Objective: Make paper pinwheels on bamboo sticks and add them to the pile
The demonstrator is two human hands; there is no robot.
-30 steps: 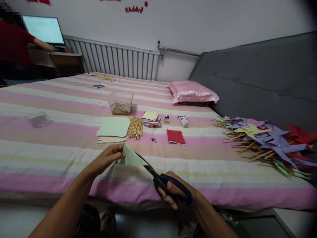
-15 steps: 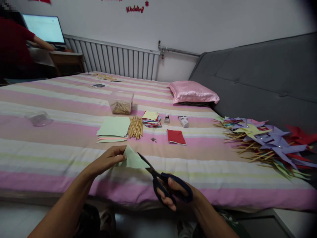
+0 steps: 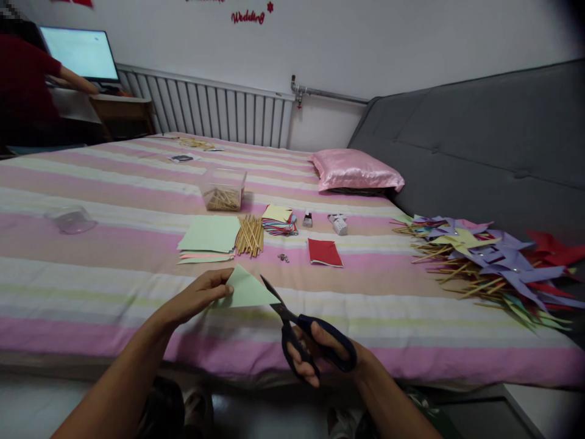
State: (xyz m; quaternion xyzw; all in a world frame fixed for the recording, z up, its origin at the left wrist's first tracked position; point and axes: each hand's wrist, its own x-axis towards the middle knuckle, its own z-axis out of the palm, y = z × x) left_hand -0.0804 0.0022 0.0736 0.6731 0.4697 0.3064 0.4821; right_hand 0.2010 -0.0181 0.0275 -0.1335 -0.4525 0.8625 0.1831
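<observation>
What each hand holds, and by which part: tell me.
The left hand holds a pale green, triangular-looking piece of paper by its left side; the right hand holds dark-blue-handled metal scissors by the handle loops.

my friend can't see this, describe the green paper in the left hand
Start at the striped bed and go to its near side. There the left hand pinches the green paper, its right corner at the open blades of the scissors. Unlike the flat green-topped stack beyond, this piece is raised and shows as a triangle.
</observation>
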